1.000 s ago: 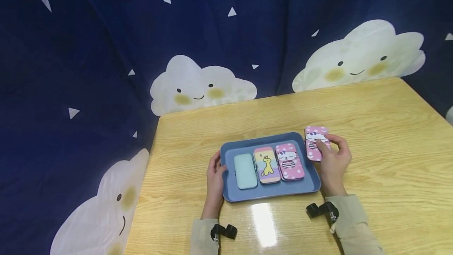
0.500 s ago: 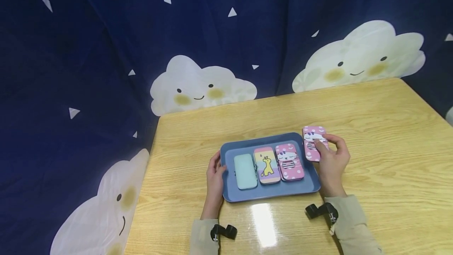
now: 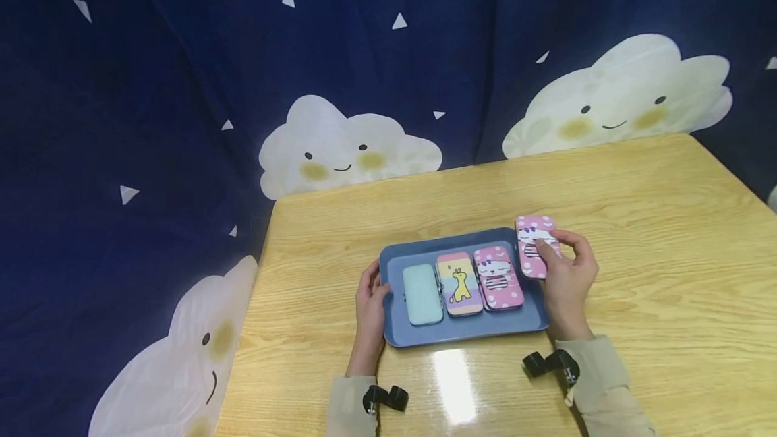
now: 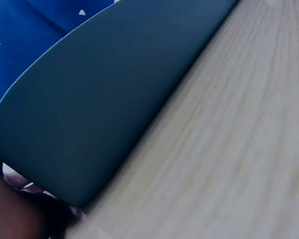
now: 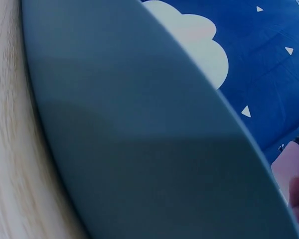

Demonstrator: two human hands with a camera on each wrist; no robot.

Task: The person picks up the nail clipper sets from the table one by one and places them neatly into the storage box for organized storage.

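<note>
A blue rectangular tray (image 3: 533, 312) lies on the table, its side wall (image 4: 99, 94) filling much of the left wrist view. My left hand (image 3: 369, 305) grips its left end, thumb over the rim. My right hand (image 3: 570, 280) pinches a pink cat-print case (image 3: 527, 264) over the tray's right rim; the right wrist view catches only a corner of that pink case (image 5: 290, 160). Inside the tray, side by side, lie a plain mint case (image 3: 423, 295), a striped giraffe case (image 3: 460, 284) and another pink cat case (image 3: 498, 280). Small clasps show on their edges.
The wooden table (image 3: 662, 241) extends around the tray. Behind it hangs a dark blue curtain (image 3: 388, 59) with smiling clouds. Black camera mounts (image 3: 386, 397) sit on both sleeved wrists.
My right hand has moved slightly left with the pink cat case, bringing it from beside the tray to over its right rim. The left hand and the tray keep their places.
</note>
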